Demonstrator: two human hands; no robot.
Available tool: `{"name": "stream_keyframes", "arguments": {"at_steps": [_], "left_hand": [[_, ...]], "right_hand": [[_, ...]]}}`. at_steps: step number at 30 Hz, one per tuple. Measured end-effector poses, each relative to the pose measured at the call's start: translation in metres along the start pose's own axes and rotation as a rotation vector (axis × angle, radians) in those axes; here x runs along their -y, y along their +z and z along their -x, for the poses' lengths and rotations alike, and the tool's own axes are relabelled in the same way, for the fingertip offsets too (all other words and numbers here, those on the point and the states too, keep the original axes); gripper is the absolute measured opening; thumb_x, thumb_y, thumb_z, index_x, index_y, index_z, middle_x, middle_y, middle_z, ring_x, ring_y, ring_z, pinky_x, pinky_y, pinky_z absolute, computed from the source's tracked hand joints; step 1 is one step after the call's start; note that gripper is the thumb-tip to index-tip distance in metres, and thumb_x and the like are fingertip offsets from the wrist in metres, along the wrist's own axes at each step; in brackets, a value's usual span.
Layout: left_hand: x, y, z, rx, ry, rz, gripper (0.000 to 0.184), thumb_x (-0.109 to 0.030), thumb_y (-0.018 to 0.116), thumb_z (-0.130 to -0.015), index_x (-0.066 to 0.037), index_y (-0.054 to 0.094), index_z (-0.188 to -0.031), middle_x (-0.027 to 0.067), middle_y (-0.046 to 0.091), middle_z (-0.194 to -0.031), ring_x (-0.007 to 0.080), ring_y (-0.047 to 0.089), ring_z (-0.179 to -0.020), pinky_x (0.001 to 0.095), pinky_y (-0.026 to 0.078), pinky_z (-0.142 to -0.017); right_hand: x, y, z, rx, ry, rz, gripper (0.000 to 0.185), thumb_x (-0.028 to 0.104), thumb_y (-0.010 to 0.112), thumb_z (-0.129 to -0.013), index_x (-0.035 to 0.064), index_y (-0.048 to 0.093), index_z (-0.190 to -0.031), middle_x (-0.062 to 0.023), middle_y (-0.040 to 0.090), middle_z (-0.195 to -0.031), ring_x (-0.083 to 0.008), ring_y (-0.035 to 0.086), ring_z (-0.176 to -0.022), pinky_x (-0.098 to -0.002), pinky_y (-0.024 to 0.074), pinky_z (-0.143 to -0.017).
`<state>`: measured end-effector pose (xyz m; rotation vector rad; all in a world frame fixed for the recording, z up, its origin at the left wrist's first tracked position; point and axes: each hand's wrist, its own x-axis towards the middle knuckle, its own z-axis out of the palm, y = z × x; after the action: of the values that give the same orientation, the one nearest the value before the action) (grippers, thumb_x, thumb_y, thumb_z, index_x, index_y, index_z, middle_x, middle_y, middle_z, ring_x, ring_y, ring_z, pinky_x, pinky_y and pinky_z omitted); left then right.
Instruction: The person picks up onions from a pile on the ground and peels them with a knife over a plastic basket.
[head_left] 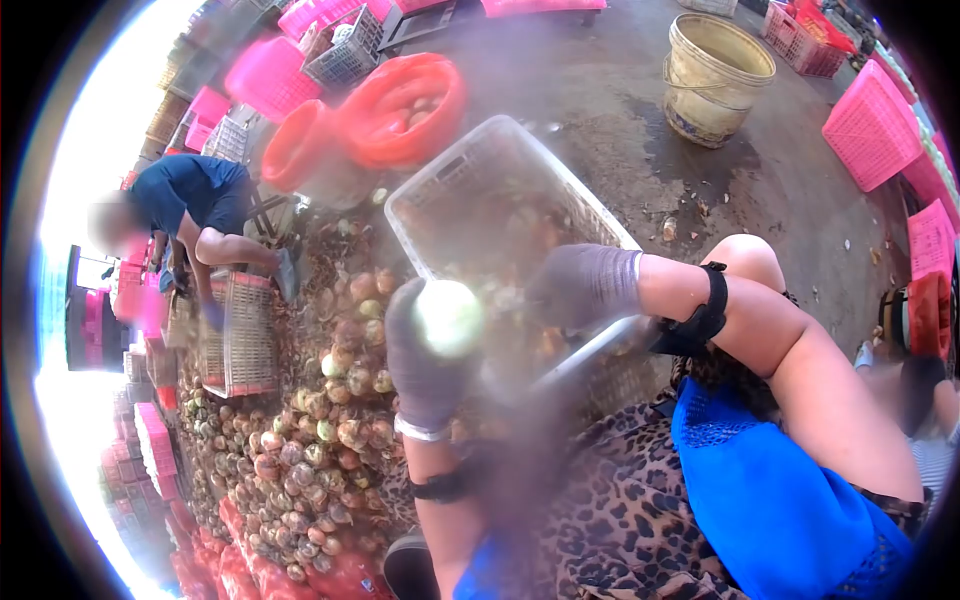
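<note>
My left hand [420,370], in a greyish-purple glove, is closed around a pale, peeled onion [448,318] over the near left side of a white plastic crate [425,235]. My right hand [590,285], gloved the same way, is held above the crate with its fingers curled. Blur covers its fingertips, so whatever it may grip cannot be made out. Skins and onions inside the crate show only hazily. To the left of my left hand, a large heap of unpeeled onions [310,450] spreads over the floor.
A dirty white bucket [710,85] stands at the far right. Red-lined tubs [405,110] sit beyond the crate. At left, a person [205,205] bends over a beige basket [240,335]. Pink crates [872,125] line the right side. Red net sacks [300,570] lie at lower left.
</note>
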<state>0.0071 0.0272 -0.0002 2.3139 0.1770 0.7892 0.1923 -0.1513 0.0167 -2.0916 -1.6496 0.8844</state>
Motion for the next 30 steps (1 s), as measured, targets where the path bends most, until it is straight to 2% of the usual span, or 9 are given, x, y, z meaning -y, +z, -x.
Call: {"name": "stream_keyframes", "arguments": {"at_steps": [2, 6, 12, 15, 19, 20, 24, 28, 30], "left_hand": [[0.002, -0.004, -0.001, -0.045, -0.002, 0.179, 0.091, -0.007, 0.082, -0.064, -0.007, 0.038, -0.144, 0.0143, 0.054, -0.133, 0.0297, 0.055, -0.124, 0.0411, 0.047, -0.108], [-0.003, -0.008, -0.003, 0.016, 0.063, 0.093, 0.089, -0.011, 0.081, -0.067, -0.005, 0.037, -0.144, 0.0163, 0.051, -0.139, 0.0302, 0.05, -0.132, 0.0423, 0.045, -0.11], [-0.002, -0.007, -0.001, 0.032, 0.09, 0.022, 0.086, -0.006, 0.076, -0.066, -0.005, 0.038, -0.143, 0.0161, 0.05, -0.141, 0.0314, 0.049, -0.133, 0.0421, 0.045, -0.111], [-0.008, 0.006, 0.004, -0.009, -0.023, 0.25, 0.092, -0.009, 0.081, -0.062, -0.008, 0.04, -0.145, 0.014, 0.05, -0.143, 0.031, 0.049, -0.133, 0.0441, 0.044, -0.112], [-0.035, 0.039, 0.004, -0.156, -0.354, 1.348, 0.105, -0.022, 0.087, -0.056, -0.014, 0.039, -0.149, 0.0103, 0.049, -0.147, 0.031, 0.049, -0.131, 0.0501, 0.039, -0.113], [-0.035, 0.04, 0.005, -0.17, -0.432, 1.405, 0.103, -0.025, 0.088, -0.058, -0.013, 0.04, -0.148, 0.0107, 0.05, -0.144, 0.0316, 0.05, -0.131, 0.0498, 0.04, -0.113], [-0.05, 0.025, -0.017, -0.048, -0.476, 1.271, 0.096, -0.034, 0.089, -0.064, -0.009, 0.042, -0.144, 0.0121, 0.053, -0.136, 0.0322, 0.053, -0.126, 0.0483, 0.045, -0.108], [-0.022, 0.031, -0.008, -0.094, -0.603, 0.98, 0.091, -0.04, 0.086, -0.071, -0.002, 0.043, -0.141, 0.015, 0.058, -0.125, 0.0302, 0.062, -0.111, 0.0441, 0.055, -0.095], [-0.025, 0.03, -0.01, -0.042, -0.62, 1.078, 0.086, -0.038, 0.084, -0.074, 0.003, 0.043, -0.138, 0.0165, 0.061, -0.118, 0.0284, 0.066, -0.1, 0.0413, 0.058, -0.087]], "right_hand": [[0.001, -0.003, 0.002, -0.006, -0.024, -0.07, 0.028, 0.027, 0.055, -0.095, 0.0053, 0.073, -0.099, -0.014, 0.072, -0.08, -0.0265, 0.071, -0.067, -0.0389, 0.0556, -0.064], [-0.002, 0.002, 0.004, -0.028, -0.062, -0.149, 0.028, 0.028, 0.056, -0.094, 0.0055, 0.073, -0.099, -0.0139, 0.072, -0.079, -0.026, 0.07, -0.065, -0.0389, 0.0555, -0.065], [0.013, 0.002, 0.006, -0.046, -0.071, 0.231, 0.024, 0.025, 0.057, -0.091, 0.007, 0.073, -0.093, -0.0143, 0.072, -0.082, -0.0303, 0.071, -0.081, -0.041, 0.0541, -0.078], [0.003, 0.025, -0.006, -0.057, -0.098, 0.16, 0.024, 0.025, 0.057, -0.09, 0.0069, 0.073, -0.089, -0.0178, 0.071, -0.085, -0.0342, 0.069, -0.084, -0.0431, 0.0521, -0.08], [0.003, 0.059, -0.016, -0.261, -0.165, -0.16, 0.026, 0.026, 0.057, -0.092, 0.0063, 0.072, -0.087, -0.0214, 0.069, -0.087, -0.0365, 0.067, -0.082, -0.0445, 0.0512, -0.077], [0.007, 0.059, -0.015, -0.288, -0.138, -0.25, 0.026, 0.027, 0.056, -0.092, 0.0061, 0.072, -0.087, -0.022, 0.068, -0.087, -0.0367, 0.067, -0.081, -0.0447, 0.0511, -0.076], [0.008, 0.046, -0.022, -0.413, -0.074, -0.018, 0.02, 0.021, 0.056, -0.092, 0.0068, 0.071, -0.093, -0.0163, 0.07, -0.084, -0.0352, 0.069, -0.077, -0.0452, 0.0523, -0.071], [0.014, 0.028, -0.014, -0.279, 0.093, 0.141, 0.019, 0.017, 0.057, -0.091, 0.0077, 0.071, -0.099, -0.0154, 0.071, -0.084, -0.0349, 0.07, -0.076, -0.0446, 0.0526, -0.069], [0.002, 0.05, -0.028, -0.22, 0.064, 0.121, 0.018, 0.016, 0.058, -0.09, 0.0073, 0.073, -0.096, -0.0166, 0.071, -0.081, -0.0348, 0.069, -0.075, -0.044, 0.0524, -0.067]]}}
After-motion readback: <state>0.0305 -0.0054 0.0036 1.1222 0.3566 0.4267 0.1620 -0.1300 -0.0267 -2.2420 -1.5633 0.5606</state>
